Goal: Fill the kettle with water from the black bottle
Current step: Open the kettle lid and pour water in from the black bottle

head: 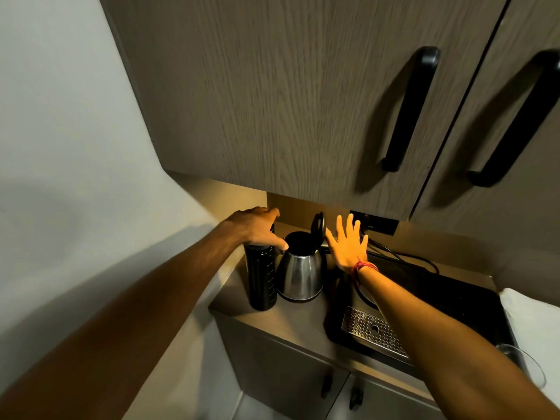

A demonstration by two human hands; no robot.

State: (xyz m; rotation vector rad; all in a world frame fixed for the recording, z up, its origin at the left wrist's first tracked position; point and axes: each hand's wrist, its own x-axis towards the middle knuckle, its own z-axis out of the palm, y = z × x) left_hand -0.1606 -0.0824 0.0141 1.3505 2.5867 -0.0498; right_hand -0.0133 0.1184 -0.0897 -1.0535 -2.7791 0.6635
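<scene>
Kettle (300, 272): steel body, standing upright on the far left part of the counter (291, 321), mouth uncovered and dark inside.
Kettle lid (318, 227): black, hinged up and standing nearly vertical at the right rim of the mouth.
Black bottle (261, 278): tall dark cylinder with a column of pale markings down its side, upright just left of the kettle, close enough that the two look to be touching or nearly so.
Left hand (256, 227): palm down over the top of the bottle, fingers curled over the cap; whether it actually squeezes the cap cannot be told. Its thumb points toward the kettle's rim.
Right hand (348, 244): held flat with fingers spread wide, empty, just right of the raised lid; contact with the lid cannot be told.
Wrist thread (363, 268): red cord wound around the right wrist.
Black tray (454, 301): right of the kettle, with a perforated metal grille (368, 330) at its near left corner.
Cables (403, 257): dark, running along the far edge behind the right hand.
Upper cabinets (288, 101): wood-grain doors with long black handles (409, 110), overhanging the counter.
Wall (60, 131): plain and pale, on the left.
</scene>
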